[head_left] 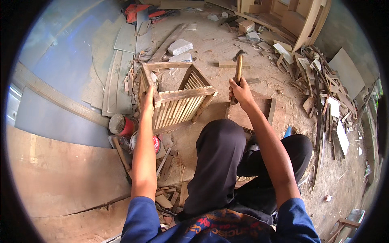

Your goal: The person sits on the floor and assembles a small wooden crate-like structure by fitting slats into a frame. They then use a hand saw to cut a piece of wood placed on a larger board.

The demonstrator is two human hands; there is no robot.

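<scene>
A slatted wooden frame [184,95], box-shaped like a small stool or crate, stands tilted in front of me on the left. My left hand [148,100] is closed round its near left corner, with the thumb side up along the post. To the right of the frame, my right hand [242,92] grips a hammer [238,67] by its wooden handle. The dark metal head points up and away, apart from the frame. Part of the left hand's fingers is hidden behind the wood.
Below my right hand lies a wooden board [251,115]. Paint cans [123,124] stand beside my left forearm. Scrap wood [316,77] is heaped along the right, near a wooden cabinet [298,22]. White broken blocks [180,47] lie beyond the frame; large sheets [60,162] line the left.
</scene>
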